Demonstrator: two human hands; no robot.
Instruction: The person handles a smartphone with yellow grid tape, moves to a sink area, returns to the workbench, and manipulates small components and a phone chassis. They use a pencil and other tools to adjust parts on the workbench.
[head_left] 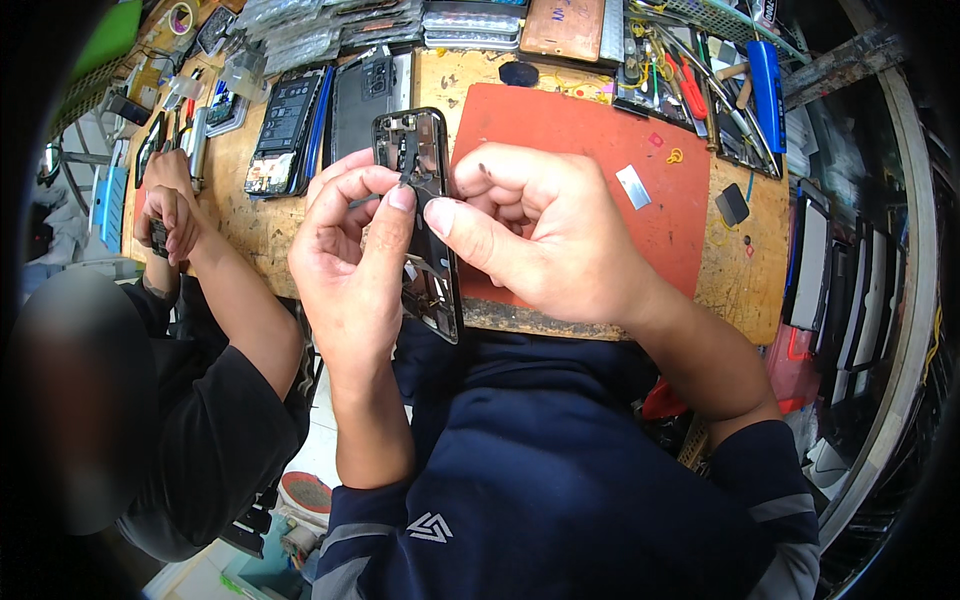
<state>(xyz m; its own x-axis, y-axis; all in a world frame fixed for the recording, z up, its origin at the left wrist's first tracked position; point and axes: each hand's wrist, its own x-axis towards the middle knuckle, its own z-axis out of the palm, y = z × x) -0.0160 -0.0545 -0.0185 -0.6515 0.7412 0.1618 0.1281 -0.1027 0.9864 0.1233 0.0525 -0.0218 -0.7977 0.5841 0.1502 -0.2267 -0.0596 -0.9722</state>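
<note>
An opened phone (434, 250) stands tilted upright above the bench's front edge, its black frame and bare inner parts showing. My left hand (345, 250) grips it by the left side, the thumb and index finger pressing near its upper middle. At the opposite side, my right hand (560, 235) is closed, with fingers curled in and thumb tip against the phone's middle. Between the two thumbs lies a small dark strip or film, too small to name. Whatever the right fingertips pinch is hidden.
Under my right hand a red mat (675, 240) covers the wooden bench, bearing a silver metal plate (633, 187). Phone parts (283, 125) and wrapped stacks (335, 30) crowd the back left. Hand tools (690, 90) fill the far right. A co-worker's arm (240, 270) rests at left.
</note>
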